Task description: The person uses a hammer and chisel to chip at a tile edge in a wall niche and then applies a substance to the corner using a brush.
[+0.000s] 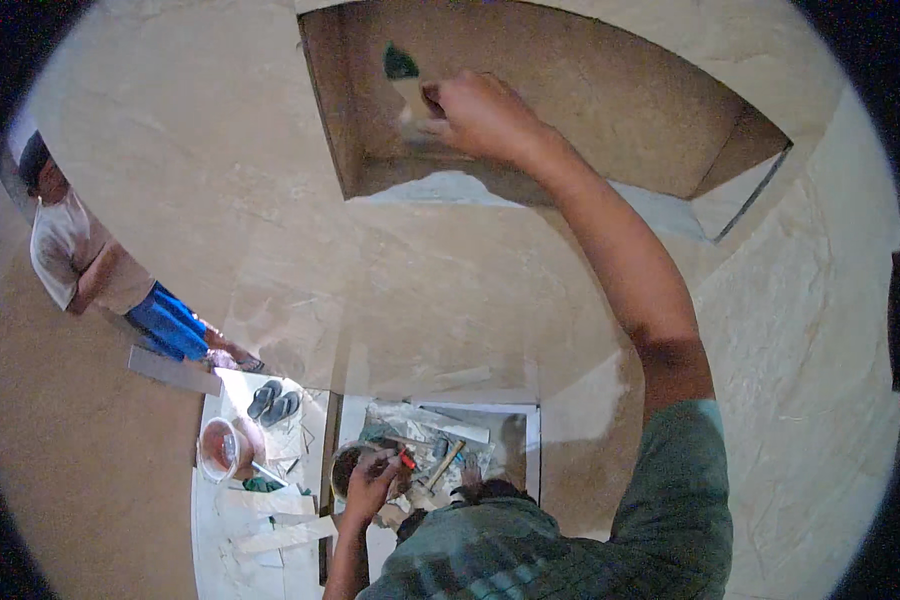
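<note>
My right hand (475, 112) is raised inside a rectangular niche (610, 90) in the tiled wall, gripping a blurred brush-like tool (402, 65) with a dark green tip and pale body. My left hand (372, 478) is low, fingers curled beside a small red object (407, 459); what they hold is unclear. Below it, a dark rounded container (350, 460), a hammer-like tool with a light handle (445, 462) and pale strips (455, 428) lie in a cluttered framed area at my feet.
A person (85, 250) in a light shirt and blue trousers stands at the left. A white ledge (215, 535) holds dark flip-flops (275, 403), a bucket (225, 448) and pale tile strips (275, 535). A tiled wall (790, 400) rises on the right.
</note>
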### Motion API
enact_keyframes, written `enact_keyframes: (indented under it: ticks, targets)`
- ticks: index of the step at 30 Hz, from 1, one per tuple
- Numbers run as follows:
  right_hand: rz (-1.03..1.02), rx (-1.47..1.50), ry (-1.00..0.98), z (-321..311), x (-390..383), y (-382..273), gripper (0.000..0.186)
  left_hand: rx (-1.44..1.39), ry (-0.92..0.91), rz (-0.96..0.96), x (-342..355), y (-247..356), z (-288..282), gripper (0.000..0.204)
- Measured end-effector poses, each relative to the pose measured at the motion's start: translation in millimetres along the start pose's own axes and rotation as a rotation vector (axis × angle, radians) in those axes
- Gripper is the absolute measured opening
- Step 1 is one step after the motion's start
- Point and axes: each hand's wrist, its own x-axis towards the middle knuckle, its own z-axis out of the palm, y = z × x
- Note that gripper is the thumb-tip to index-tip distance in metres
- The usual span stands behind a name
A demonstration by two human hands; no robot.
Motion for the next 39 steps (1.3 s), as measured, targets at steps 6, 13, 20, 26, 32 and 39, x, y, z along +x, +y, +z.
enact_keyframes:
  ticks: [6,13,20,26,32,39]
  targets:
    - [-0.059,-0.058,0.011,16,18,-24,0.028,-0.062,-0.058,-0.025,-5,12,3,0.038]
    - [-0.031,-0.136,-0.181,3,29,-35,0.026,-0.118,-0.038,0.067,-6,-6,4,0.035]
    - [0.008,-0.120,-0.192,2,23,-16,0.021,-0.100,-0.031,0.072,-15,-18,7,0.033]
    - [0.179,-0.141,-0.313,-29,-29,35,0.024,-0.207,0.031,0.001,-30,-5,2,0.032]
    - [0.143,0.142,-0.079,-26,-43,48,0.026,-0.076,-0.035,-0.007,-7,-42,4,0.027]
    - [0.114,-0.108,-0.215,-44,-58,52,0.031,-0.020,-0.207,0.090,28,2,24,0.034]
